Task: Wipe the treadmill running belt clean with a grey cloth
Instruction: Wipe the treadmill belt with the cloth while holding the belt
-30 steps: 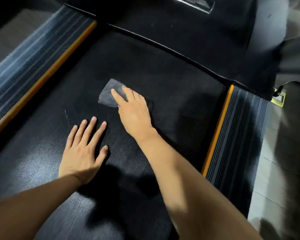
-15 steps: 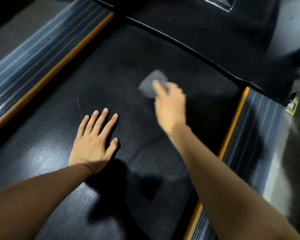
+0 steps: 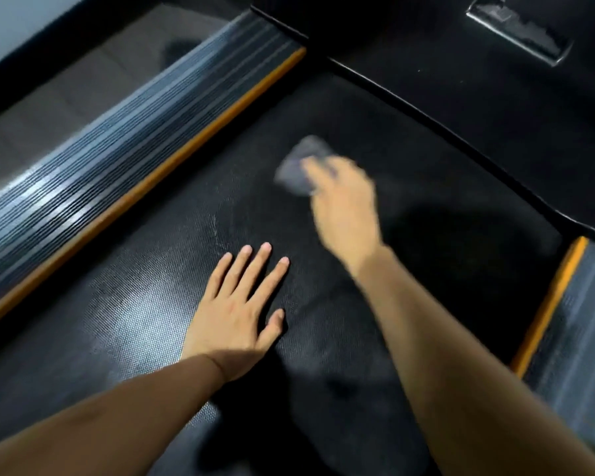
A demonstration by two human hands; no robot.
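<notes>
The black textured running belt (image 3: 152,304) fills the middle of the view. A small grey cloth (image 3: 298,164) lies on the belt near its far end, blurred by motion. My right hand (image 3: 344,207) presses down on the cloth's near edge, fingers over it. My left hand (image 3: 243,310) rests flat on the belt nearer to me, fingers spread, holding nothing. A faint pale streak (image 3: 217,228) shows on the belt just beyond my left fingertips.
Ribbed grey side rails with orange edging run along the left (image 3: 124,139) and the right (image 3: 571,321) of the belt. The black motor cover (image 3: 461,63) with a raised lip borders the belt's far end. Grey floor shows at far left.
My right hand has slid the cloth to the right and farther up the belt, then slightly back. The left hand has stayed planted. The camera has shifted, so the left rail shows more.
</notes>
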